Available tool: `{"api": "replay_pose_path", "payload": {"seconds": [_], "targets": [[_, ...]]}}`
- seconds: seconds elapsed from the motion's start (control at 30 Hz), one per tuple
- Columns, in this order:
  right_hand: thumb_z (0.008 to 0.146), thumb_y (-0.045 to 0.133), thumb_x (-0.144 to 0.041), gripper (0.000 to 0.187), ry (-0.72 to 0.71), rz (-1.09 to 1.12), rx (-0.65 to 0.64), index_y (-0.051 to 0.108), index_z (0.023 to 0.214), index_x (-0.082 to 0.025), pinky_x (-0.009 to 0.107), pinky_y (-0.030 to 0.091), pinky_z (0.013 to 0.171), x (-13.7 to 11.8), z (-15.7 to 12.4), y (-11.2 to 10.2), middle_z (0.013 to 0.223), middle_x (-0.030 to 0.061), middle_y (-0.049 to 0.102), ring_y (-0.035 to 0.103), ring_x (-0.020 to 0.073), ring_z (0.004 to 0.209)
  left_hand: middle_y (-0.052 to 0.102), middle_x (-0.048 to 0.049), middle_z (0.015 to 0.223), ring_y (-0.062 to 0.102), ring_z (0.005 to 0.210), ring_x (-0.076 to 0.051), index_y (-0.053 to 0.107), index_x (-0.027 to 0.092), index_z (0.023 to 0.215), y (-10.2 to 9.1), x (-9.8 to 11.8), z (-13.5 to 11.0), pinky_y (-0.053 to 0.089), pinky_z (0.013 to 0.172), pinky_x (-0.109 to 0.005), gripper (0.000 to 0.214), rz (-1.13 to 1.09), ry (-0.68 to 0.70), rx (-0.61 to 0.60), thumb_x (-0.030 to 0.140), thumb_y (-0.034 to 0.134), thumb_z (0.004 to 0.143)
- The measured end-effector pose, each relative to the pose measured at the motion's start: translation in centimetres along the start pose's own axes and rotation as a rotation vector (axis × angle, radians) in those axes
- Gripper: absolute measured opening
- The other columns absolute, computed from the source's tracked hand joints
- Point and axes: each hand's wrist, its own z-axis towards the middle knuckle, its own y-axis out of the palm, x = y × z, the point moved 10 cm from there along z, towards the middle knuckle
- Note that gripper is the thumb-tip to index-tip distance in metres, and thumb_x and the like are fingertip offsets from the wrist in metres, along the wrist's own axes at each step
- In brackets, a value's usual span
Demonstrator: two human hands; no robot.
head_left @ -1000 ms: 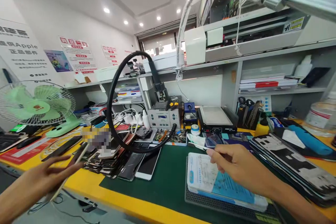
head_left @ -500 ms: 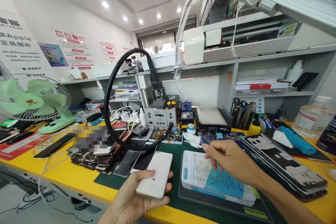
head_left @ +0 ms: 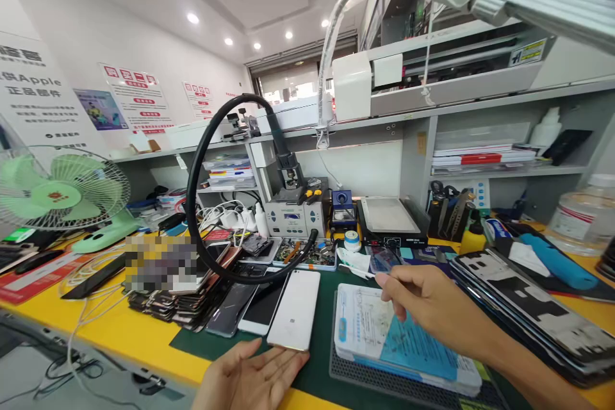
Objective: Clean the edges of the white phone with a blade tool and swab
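Observation:
A white smartphone (head_left: 294, 307) lies back up on the green mat (head_left: 321, 371), beside a phone with a dark screen (head_left: 263, 307) and a dark grey phone (head_left: 231, 311). My left hand (head_left: 257, 375) is palm up and open, its fingertips at the white phone's lower edge. Above the blue-and-white flat case (head_left: 413, 339) hovers my right hand (head_left: 418, 298), thumb and fingers pinched together. Whether something small sits in that pinch, I cannot make out. The case rests on a dark perforated pad (head_left: 369, 378).
A black hose (head_left: 189, 192) loops up from the grey rework station (head_left: 291, 219). Stacked phone parts (head_left: 168, 307) stand at left, phone frames (head_left: 538, 314) at right. Behind are a tray of small parts (head_left: 307, 262), a hot plate (head_left: 391, 218) and a fan (head_left: 62, 195).
The white phone has gone from my left hand onto the mat, beside the dark-screened phone. My left fingers have opened out. The right hand keeps its pinch over the case.

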Motion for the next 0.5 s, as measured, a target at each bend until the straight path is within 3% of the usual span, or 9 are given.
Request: {"api": "replay_pose_path", "payload": {"seconds": [0.2, 0.3, 0.37, 0.43, 0.5], "targets": [[0.102, 0.040, -0.061, 0.054, 0.024, -0.035, -0.042, 0.060, 0.072, -0.021, 0.029, 0.039, 0.060, 0.9, 0.2, 0.7, 0.062, -0.0002, 0.059, 0.050, 0.0163, 0.058, 0.055, -0.0390, 0.137, 0.057, 0.130, -0.049, 0.031, -0.016, 0.148, 1.0, 0.1, -0.4, 0.060, 0.099, -0.047, 0.071, -0.031, -0.024, 0.020, 0.013, 0.056, 0.088], [0.101, 0.038, -0.066, 0.057, 0.036, -0.074, -0.043, 0.060, 0.072, -0.022, 0.029, 0.038, 0.059, 1.6, 0.4, 0.8, 0.062, -0.0004, 0.059, 0.046, 0.0158, 0.057, 0.054, -0.0405, 0.137, 0.060, 0.127, -0.047, 0.027, -0.017, 0.148, 0.7, -0.7, -0.9, 0.059, 0.099, -0.045, 0.075, -0.025, -0.078, 0.017, 0.013, 0.058, 0.087], [0.100, 0.037, -0.068, 0.060, 0.040, -0.093, -0.036, 0.059, 0.069, -0.022, 0.029, 0.038, 0.059, 1.9, 0.5, 0.9, 0.061, -0.0003, 0.058, 0.045, 0.0156, 0.056, 0.057, -0.0394, 0.136, 0.064, 0.123, -0.045, 0.034, -0.017, 0.144, 0.4, -0.6, -1.2, 0.057, 0.102, -0.045, 0.071, 0.083, -0.065, -0.032, 0.014, 0.061, 0.086], [0.100, 0.037, -0.069, 0.061, 0.044, -0.106, -0.035, 0.057, 0.066, -0.022, 0.030, 0.037, 0.058, 2.1, 0.6, 1.0, 0.061, 0.0001, 0.057, 0.045, 0.0158, 0.056, 0.064, -0.0333, 0.131, 0.071, 0.112, -0.041, 0.049, -0.009, 0.137, -0.1, 2.1, -1.7, 0.056, 0.101, -0.046, 0.062, 0.373, 0.113, -0.075, 0.021, 0.065, 0.085], [0.100, 0.037, -0.068, 0.061, 0.048, -0.111, -0.042, 0.056, 0.065, -0.022, 0.030, 0.037, 0.057, 2.1, 0.6, 1.2, 0.061, 0.0004, 0.057, 0.046, 0.0165, 0.056, 0.073, -0.0226, 0.122, 0.076, 0.098, -0.034, 0.060, 0.004, 0.129, -0.1, 8.4, -3.2, 0.058, 0.095, -0.044, 0.052, 0.862, 0.503, 0.013, 0.034, 0.067, 0.087]]}}
